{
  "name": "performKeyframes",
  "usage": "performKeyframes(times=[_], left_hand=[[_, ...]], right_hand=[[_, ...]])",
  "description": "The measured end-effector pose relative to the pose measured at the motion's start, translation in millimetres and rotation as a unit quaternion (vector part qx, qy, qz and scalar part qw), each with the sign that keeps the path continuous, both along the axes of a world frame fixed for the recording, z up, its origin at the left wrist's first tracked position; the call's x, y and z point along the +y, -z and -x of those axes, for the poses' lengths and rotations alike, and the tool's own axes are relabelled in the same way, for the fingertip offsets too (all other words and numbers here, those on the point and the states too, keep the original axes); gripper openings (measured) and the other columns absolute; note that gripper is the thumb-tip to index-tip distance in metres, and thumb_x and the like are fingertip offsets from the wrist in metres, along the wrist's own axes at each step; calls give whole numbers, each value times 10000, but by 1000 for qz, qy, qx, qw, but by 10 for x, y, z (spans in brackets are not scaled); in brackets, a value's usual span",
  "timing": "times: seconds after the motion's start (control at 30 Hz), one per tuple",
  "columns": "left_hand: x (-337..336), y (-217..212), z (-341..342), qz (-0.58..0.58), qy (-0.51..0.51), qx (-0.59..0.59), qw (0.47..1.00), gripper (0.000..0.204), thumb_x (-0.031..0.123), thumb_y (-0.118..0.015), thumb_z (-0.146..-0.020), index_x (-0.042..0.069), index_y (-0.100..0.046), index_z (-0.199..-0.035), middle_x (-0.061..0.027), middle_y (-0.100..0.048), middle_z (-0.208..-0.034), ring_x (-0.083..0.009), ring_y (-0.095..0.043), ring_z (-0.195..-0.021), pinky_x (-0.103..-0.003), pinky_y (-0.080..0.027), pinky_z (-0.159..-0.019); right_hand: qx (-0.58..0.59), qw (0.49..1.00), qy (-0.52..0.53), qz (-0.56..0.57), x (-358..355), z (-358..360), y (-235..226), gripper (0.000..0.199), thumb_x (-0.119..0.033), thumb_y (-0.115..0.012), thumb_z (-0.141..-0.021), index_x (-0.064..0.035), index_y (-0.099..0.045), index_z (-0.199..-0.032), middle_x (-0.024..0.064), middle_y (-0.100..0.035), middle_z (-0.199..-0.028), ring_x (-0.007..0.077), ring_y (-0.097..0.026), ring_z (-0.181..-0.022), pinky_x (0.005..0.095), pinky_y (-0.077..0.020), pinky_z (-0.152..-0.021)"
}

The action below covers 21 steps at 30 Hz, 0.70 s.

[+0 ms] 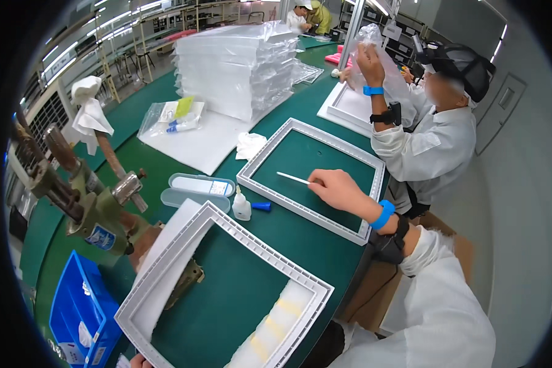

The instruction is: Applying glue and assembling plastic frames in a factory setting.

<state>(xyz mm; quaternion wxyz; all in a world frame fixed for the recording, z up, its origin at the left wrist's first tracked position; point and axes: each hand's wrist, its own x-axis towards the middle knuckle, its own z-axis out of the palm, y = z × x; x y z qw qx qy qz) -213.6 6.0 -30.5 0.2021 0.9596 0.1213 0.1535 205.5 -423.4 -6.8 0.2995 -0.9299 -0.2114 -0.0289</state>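
Note:
Between the fingers of my right hand [340,191] is a thin white stick [292,178], pointing left. That hand hovers over a white rectangular plastic frame [300,208] lying flat on the green table. A second white frame [260,251] stands nearer to me, its near-left corner at the lower edge of the picture. Only the fingers of my left hand [140,361] show there, gripping this frame's rim. White foam padding [276,322] with yellowish strips lies under its right side. Beside the frames are a small white dropper bottle [241,206] and a blue cap [261,207].
An opened clear plastic case [197,191] lies left of the bottle. A green metal press [101,221] and a blue bin [83,313] occupy the left. Stacked wrapped white panels [233,70] stand behind. At right, a co-worker [432,135] handles clear plastic film over another white frame [349,113].

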Motion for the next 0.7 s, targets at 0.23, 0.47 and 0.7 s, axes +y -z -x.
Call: performKeyframes(times=[0.23,0.47,0.7], left_hand=[[126,242,102,13,-41,-19,999,352,100,-692,-779,-8,-641,-1111,-229,-587,-1085,-409,-553,-996,-479,-437,-879],[-39,57,-91,-36,-64,16,997,310,101,-692,-772,-9,-651,-1058,-213,-587,-1012,-410,-552,-938,-462,-445,-817],[-93,65,-88,-72,-90,-4,993,298,160,-651,-826,5,-640,-1080,-235,-577,-970,-431,-528,-924,-507,-420,-816]], right_hand=[[-39,993,-56,98,-269,-530,-24,219,-262,-617,-836,-98,-715,-944,123,-697,-856,311,-664,-803,400,-525,-730],[-282,940,149,117,-924,-2359,128,262,-156,-531,-875,-116,-691,-1079,171,-658,-1082,359,-616,-1013,461,-491,-875],[-254,934,137,210,-1038,-2665,215,314,-136,-507,-887,-213,-725,-1099,164,-692,-949,370,-648,-885,451,-528,-815]])
